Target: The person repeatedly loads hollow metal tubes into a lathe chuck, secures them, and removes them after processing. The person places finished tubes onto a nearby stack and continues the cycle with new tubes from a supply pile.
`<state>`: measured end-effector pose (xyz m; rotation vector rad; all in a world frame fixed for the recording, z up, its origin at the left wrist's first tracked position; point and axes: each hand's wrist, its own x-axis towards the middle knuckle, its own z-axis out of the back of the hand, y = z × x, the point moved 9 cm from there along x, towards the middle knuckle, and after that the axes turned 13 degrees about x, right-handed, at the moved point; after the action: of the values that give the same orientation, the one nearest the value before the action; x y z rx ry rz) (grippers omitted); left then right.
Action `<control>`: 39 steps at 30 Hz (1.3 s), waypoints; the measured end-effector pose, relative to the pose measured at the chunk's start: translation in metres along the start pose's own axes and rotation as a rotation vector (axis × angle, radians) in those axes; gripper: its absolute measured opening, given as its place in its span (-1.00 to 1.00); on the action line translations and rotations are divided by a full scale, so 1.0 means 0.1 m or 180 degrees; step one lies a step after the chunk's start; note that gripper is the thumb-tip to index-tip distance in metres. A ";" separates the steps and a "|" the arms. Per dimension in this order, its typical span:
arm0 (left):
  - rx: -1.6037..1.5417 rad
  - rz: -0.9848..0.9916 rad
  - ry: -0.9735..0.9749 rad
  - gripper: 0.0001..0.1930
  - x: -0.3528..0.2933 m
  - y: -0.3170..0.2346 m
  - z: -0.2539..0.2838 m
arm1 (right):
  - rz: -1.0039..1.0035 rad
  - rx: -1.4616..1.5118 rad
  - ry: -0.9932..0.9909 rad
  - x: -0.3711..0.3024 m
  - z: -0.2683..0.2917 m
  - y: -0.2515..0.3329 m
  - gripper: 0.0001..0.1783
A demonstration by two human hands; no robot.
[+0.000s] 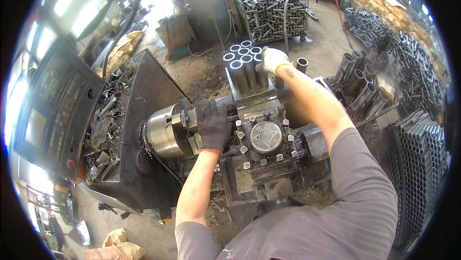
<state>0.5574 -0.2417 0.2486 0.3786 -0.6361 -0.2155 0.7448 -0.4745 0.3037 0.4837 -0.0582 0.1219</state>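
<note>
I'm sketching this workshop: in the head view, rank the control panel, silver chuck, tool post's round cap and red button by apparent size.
1. Control panel
2. Silver chuck
3. Round cap
4. Red button

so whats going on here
Someone is working at a lathe. The dark-gloved left hand is between the chuck and the square tool post; whether it grips anything is hidden. The light-gloved right hand is at the edge of a cluster of upright metal tubes beyond the tool post; its grip is unclear. Behind them, a wire cage is heaped with metal parts.
</note>
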 end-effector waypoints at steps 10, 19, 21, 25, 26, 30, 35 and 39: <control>-0.1308 0.0485 -0.0520 -0.41 0.01 0.37 0.57 | 0.0662 -0.2357 0.0728 0.05 -0.56 -0.14 -0.65; -0.0682 0.0007 -0.0631 -0.56 0.86 -0.42 1.18 | 0.1833 -0.0710 0.0461 -1.05 0.13 0.57 -0.73; 0.0117 -0.0049 -0.0477 -0.76 0.88 -0.39 1.17 | 0.2052 -0.0295 0.0624 -1.29 0.37 0.86 -0.68; 0.0124 0.0282 0.0142 -0.85 0.49 0.38 0.89 | 0.2057 -0.0148 0.1020 -1.34 0.34 1.04 -0.57; 0.0099 0.0497 0.0235 -0.86 0.31 0.62 0.84 | 0.1970 -0.0065 0.1169 -1.28 0.24 1.00 -0.56; -0.0430 0.1017 -0.0192 -0.73 -0.57 0.94 1.14 | 0.1585 -0.0576 0.1350 -0.95 -0.34 0.70 -0.59; -0.1889 0.1911 0.0956 -0.82 -2.08 0.74 0.75 | 0.2064 -0.0502 0.1510 -0.96 -0.96 0.50 -0.59; -0.3553 0.3834 0.1578 -0.75 -3.91 0.72 -0.06 | 0.2111 -0.0015 0.1688 -0.94 -1.15 0.38 -0.56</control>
<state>0.2595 -0.0539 0.0638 -1.0155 -0.0996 0.6621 0.6497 -0.3970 0.2122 0.3994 0.3048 0.8948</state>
